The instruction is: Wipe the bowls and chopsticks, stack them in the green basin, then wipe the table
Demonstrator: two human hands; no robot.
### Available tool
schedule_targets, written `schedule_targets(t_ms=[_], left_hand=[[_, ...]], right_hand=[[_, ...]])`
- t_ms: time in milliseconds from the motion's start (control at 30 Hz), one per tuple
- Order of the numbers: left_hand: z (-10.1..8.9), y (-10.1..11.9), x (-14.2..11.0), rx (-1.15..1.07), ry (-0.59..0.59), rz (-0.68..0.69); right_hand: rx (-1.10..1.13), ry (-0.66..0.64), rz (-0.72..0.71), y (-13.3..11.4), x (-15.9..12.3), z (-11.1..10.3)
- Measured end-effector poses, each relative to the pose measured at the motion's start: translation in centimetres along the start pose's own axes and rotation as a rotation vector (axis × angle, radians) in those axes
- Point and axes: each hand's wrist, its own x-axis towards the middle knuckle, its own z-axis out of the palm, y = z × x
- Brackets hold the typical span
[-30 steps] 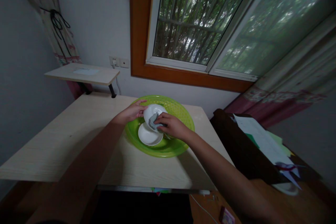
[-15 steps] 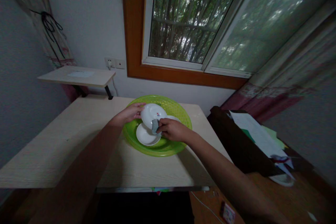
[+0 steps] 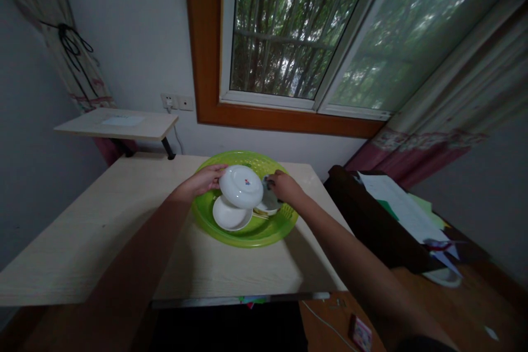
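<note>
In the head view my left hand (image 3: pixel 209 177) grips the left rim of a white plate (image 3: pixel 239 186), tilted so that its underside with a small printed mark faces me. Below it, a white bowl (image 3: pixel 231 217) rests in a green plastic basin (image 3: pixel 247 242). My right hand (image 3: pixel 286 188) is closed at the upper right of another white bowl (image 3: pixel 270 206). A bit of a grey cloth (image 3: pixel 266 180) shows at its fingertips; the rest is hidden. Thin pale sticks (image 3: pixel 260 214), perhaps chopsticks, lie beside that bowl.
The basin stands on a pale wooden table (image 3: pixel 223 275). A small raised shelf (image 3: pixel 136 125) with a paper is at the back left. Right of the table are papers (image 3: pixel 396 212) on a dark brown piece of furniture. A window (image 3: pixel 305 27) is behind.
My right hand has moved right with the cloth, off the plate and to the bowl on the right. The plate stays in my left hand, now with its underside uncovered.
</note>
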Motion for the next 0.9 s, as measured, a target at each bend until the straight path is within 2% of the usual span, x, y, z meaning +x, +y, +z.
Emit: schedule_targets(t_ms=[200,367,500,700,900], left_hand=[[0.1,0.0,-0.1,-0.002,0.012,-0.005],[-0.2,-0.2,0.2,-0.023,0.011,0.008],[-0.2,-0.2,0.0,-0.038,0.019,0.043],[0.2,0.2,-0.2,-0.114,0.051,0.07],[0.2,0.9,-0.3,-0.192,0.068,0.028]], right_hand=[[0.425,0.026,0.118,-0.6,3.0,0.3],[0.534,0.079,0.086,-2.6,4.9,0.3],[0.593,0.157,-0.012,-4.9,5.8,0.5],[0.639,0.25,-0.305,-8.1,5.0,0.5],[0.616,0.223,-0.541,-8.8,4.4,-0.3]])
